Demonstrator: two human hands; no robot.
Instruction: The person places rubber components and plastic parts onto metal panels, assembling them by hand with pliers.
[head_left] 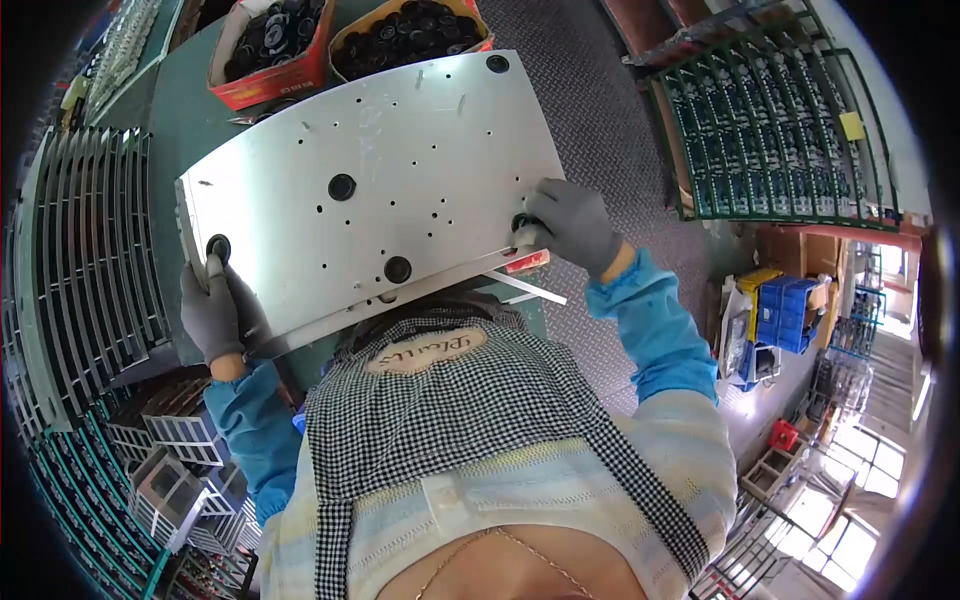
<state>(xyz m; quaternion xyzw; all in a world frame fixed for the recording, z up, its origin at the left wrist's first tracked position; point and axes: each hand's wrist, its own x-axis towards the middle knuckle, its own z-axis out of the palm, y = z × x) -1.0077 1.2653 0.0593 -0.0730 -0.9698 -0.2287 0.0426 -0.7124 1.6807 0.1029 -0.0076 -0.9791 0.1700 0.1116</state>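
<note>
At near edge: your left hand (210, 310) and right hand (570, 225) grip the metal panel (370, 190) by its corners.
Far edge: panel nearly meets two red boxes (275, 75).

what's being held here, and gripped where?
A flat silver metal panel, held by both gloved hands at its near corners: the left hand grips the near-left corner beside a black round foot, the right hand the near-right corner over another.
</note>
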